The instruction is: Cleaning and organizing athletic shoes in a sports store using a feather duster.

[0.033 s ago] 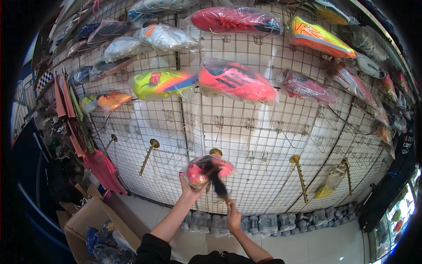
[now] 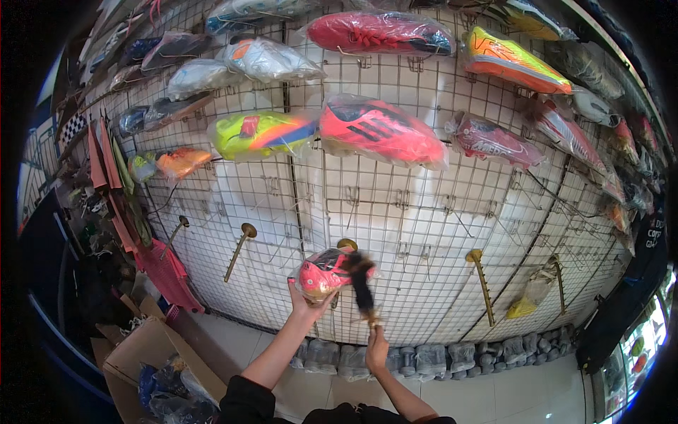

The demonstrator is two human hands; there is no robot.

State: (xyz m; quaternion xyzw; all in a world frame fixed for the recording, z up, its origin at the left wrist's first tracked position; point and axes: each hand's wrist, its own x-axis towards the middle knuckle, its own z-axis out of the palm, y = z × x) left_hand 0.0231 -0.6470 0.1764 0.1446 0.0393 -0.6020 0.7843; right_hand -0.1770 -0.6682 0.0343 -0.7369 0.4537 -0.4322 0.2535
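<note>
"What are you holding up?"

"A pink shoe point(image 2: 316, 274) with black along its top and gold low down, wrapped in clear plastic point(image 2: 329, 258), resting on my left fingers point(image 2: 322, 304)."

"And the other thing?"

"A dark, bushy duster point(image 2: 361, 288), blurred, its head up at the shoe's right end, touching or not I can't tell. My right fingers point(image 2: 376, 335) grip its lower end."

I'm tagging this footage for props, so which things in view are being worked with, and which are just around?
In use:
pink wrapped shoe, in the left hand
dark duster-like tool, gripped in the right hand

Just around:
other wrapped shoes on the wire grid
cardboard box
grey dumbbells
pink hanging cloth
</note>
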